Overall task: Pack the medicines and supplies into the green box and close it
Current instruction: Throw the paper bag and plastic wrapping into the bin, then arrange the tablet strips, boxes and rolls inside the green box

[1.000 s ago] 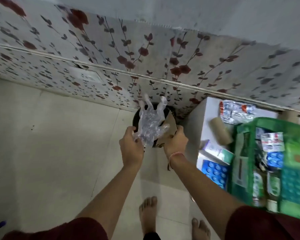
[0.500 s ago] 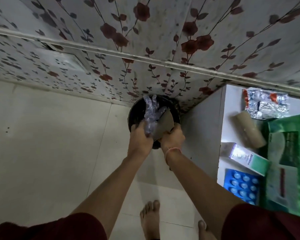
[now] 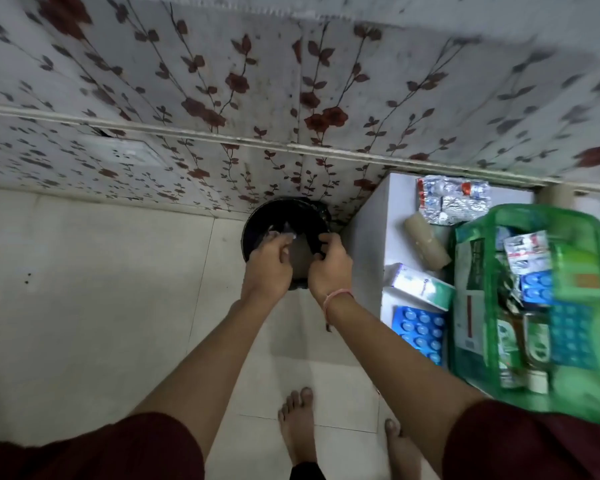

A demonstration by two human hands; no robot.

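Here the left hand (image 3: pixel 269 263) reached over the mouth of a black bin (image 3: pixel 281 216) on the floor, its fingers curled around a scrap of clear plastic (image 3: pixel 284 233) that showed just beyond the fingertips. The right hand (image 3: pixel 328 268) was beside it, also over the bin, with fingers bent and partly spread; whether it gripped anything could not be determined. A brownish cardboard piece (image 3: pixel 300 252) lay between the two hands inside the bin. A pink thread band (image 3: pixel 336 297) circled the right wrist. Both forearms extended from dark red sleeves.

The bin stood against a wall papered with a red flower and leaf pattern (image 3: pixel 323 116), just beside the white table (image 3: pixel 371 237).

The green box (image 3: pixel 534 216) sat on the right part of that table, well apart from both hands. It was translucent green, open at the top, with rounded corners. Inside it were blister strips, a blue pill sheet, a teal pill sheet, green cartons and small bottles, packed closely; individual labels were blurred.

On the table outside the box lay a silver foil strip pack with red ends (image 3: pixel 452 202), a beige bandage roll (image 3: pixel 426 242), a white and green carton (image 3: pixel 423 285) and a blue blister pack (image 3: pixel 420 330). The carton overlapped the upper edge of the blue blister pack.

Two bare feet stood on the pale floor tiles (image 3: pixel 101 289).
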